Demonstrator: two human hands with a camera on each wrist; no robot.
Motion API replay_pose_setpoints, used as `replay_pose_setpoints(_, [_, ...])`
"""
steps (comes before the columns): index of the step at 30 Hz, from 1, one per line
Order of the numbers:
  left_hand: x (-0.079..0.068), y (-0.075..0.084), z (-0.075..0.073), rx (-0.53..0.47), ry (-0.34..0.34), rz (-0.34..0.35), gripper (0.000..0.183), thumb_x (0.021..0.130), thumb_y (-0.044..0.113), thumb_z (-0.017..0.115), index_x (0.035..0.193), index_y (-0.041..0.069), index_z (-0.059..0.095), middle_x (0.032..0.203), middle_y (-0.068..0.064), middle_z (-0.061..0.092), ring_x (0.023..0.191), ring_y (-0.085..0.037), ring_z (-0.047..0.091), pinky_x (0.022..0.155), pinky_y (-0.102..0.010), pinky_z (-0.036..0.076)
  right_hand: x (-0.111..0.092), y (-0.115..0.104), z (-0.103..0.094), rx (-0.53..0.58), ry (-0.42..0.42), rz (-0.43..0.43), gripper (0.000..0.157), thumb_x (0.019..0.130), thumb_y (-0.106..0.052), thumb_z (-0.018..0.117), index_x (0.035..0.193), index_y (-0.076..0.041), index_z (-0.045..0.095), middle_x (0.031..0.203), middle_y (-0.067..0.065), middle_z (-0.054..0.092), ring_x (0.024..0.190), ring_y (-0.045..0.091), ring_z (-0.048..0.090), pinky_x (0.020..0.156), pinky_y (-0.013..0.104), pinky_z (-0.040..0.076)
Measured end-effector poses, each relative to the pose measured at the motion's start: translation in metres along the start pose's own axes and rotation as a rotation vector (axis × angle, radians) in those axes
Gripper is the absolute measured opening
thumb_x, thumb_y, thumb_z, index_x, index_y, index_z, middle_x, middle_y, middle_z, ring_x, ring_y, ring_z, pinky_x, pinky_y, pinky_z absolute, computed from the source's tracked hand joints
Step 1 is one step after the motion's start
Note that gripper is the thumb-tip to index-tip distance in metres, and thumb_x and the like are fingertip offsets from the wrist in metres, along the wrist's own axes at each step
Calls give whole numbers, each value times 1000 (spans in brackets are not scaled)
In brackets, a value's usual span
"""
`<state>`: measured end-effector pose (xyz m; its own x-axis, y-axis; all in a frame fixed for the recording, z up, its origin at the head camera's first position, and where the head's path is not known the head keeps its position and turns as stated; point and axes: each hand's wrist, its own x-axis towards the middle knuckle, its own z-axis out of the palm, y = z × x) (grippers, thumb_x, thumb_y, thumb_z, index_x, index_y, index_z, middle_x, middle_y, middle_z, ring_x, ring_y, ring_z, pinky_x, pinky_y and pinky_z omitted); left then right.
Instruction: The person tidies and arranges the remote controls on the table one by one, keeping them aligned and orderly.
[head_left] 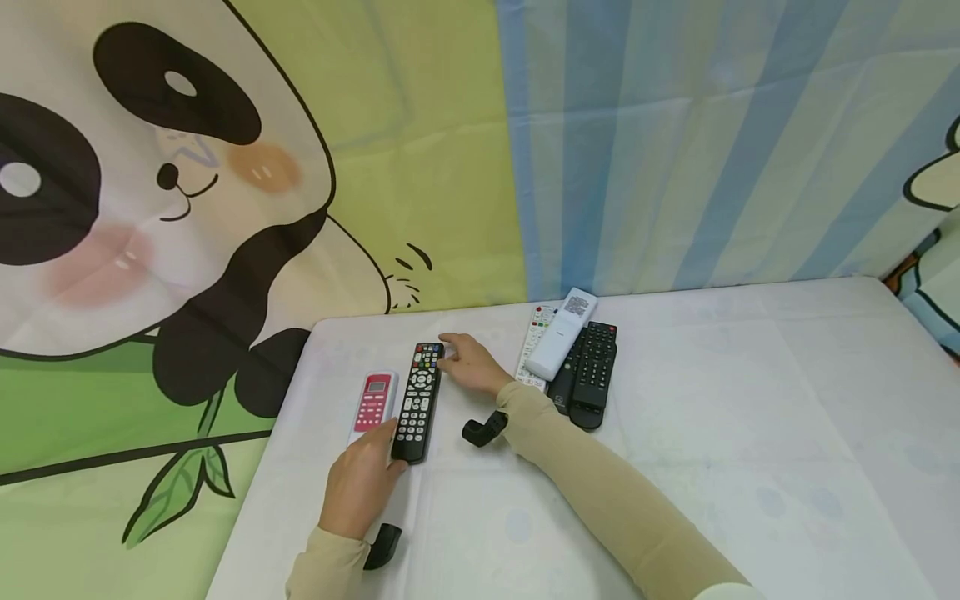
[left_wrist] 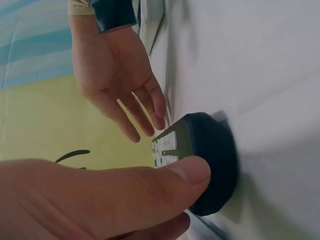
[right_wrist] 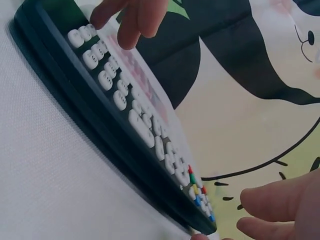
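Note:
A black remote control (head_left: pixel 417 404) with white and coloured buttons lies on the white-covered table. At its near end is my left hand (head_left: pixel 362 483), the thumb (left_wrist: pixel 192 171) against the end and the fingers along the left side, pinching the corner. My right hand (head_left: pixel 472 364) is at the far end, thumb and fingers extended beside the upper right edge. In the left wrist view the palm of the right hand (left_wrist: pixel 117 75) faces the remote, its fingers loosely spread. Just left of the black remote lies a white remote control with a red face (head_left: pixel 375 402), partly hidden behind my left hand.
Right of my right hand is a cluster of several remotes: a white one (head_left: pixel 561 335) lies across others, beside a black one (head_left: pixel 596 371) and a white one with many buttons (head_left: pixel 530 346). A printed panda curtain (head_left: pixel 450 167) hangs behind the table (head_left: pixel 750 400).

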<state>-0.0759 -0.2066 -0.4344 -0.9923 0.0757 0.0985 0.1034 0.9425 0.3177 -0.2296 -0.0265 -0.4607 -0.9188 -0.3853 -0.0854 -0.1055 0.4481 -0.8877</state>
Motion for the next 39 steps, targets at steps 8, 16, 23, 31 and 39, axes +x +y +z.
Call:
replay_pose_setpoints(8, [4,-1,-4,-10,26,21,65,77,11,88,135,0,61,130,-23,64,118,-42,61,93,-57,51,-9,-5,-5,1,41,-18,50,102,-17,55,150,-8,46,144,17,50,117,26,61,101,43,48])
replay_pose_setpoints(16, [7,0,-4,-24,71,78,60,77,16,89,130,3,65,127,-20,66,116,-39,63,90,-55,53,-24,-10,-15,38,46,-56,49,104,-18,53,151,-9,45,150,15,46,122,27,58,101,44,47])
replay_pose_setpoints(23, [12,6,-4,-16,97,102,57,78,18,88,129,3,66,126,-18,67,117,-37,63,92,-54,53,-38,-11,-31,76,65,-83,47,105,-21,52,151,-12,45,153,12,43,126,27,56,102,45,47])
replay_pose_setpoints(31, [20,17,-5,-22,108,120,57,79,20,88,129,4,67,125,-17,68,115,-35,64,90,-53,54,-50,-11,-52,128,104,-93,46,106,-21,51,151,-14,45,154,9,42,129,27,53,101,46,48])
replay_pose_setpoints(39, [34,38,-7,-44,122,145,54,80,19,87,128,4,68,124,-14,68,114,-32,65,94,-48,54,-57,-12,-78,197,154,-113,46,106,-21,50,151,-12,44,153,8,44,131,28,51,102,49,47])
